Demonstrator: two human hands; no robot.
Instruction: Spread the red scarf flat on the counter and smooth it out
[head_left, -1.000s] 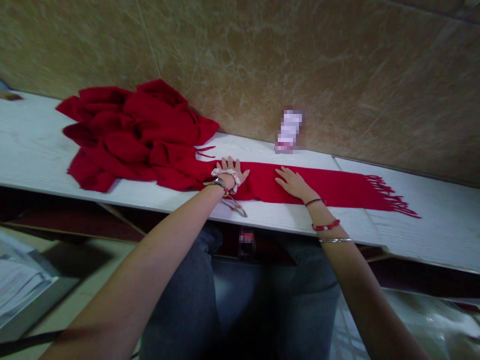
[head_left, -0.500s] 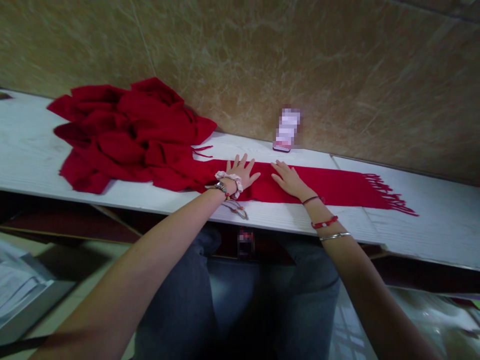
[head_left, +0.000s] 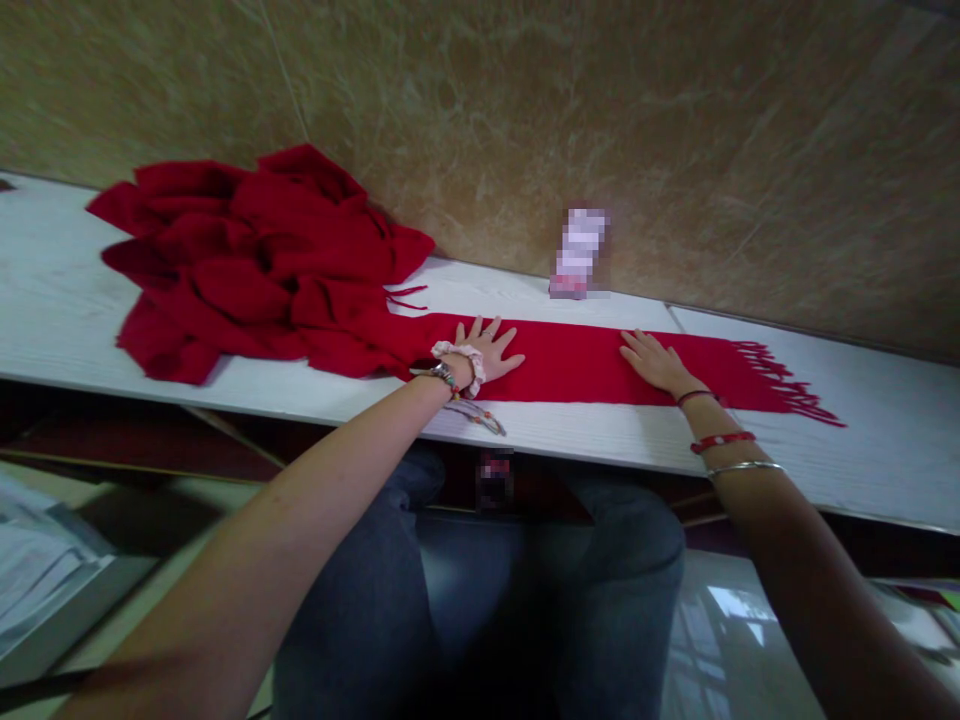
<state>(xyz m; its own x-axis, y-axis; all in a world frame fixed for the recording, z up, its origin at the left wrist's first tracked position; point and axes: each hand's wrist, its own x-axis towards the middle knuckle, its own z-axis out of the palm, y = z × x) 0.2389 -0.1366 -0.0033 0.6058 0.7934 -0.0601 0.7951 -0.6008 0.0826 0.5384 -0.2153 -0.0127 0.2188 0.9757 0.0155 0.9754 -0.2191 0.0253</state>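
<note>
A red scarf (head_left: pixel 574 365) lies on the white tabletop, its right part flat and narrow with a fringed end. Its left part runs into a large rumpled heap of red cloth (head_left: pixel 247 260). My left hand (head_left: pixel 487 355) rests flat on the scarf close to the heap, fingers spread. Farther right, my right hand (head_left: pixel 654 360) lies palm down on the flat stretch, fingers stretched out, short of the fringe (head_left: pixel 787 385). Neither hand grips anything.
A phone (head_left: pixel 580 252) leans upright against the brown marbled wall (head_left: pixel 480 130) behind the scarf. The narrow white table (head_left: pixel 885 450) runs across the view. At the lower left stands a grey container (head_left: pixel 67 600) with papers in it.
My right hand has slid to the right along the scarf, toward the fringe. My left hand has stayed at the same spot. The cloth between the hands looks smoother.
</note>
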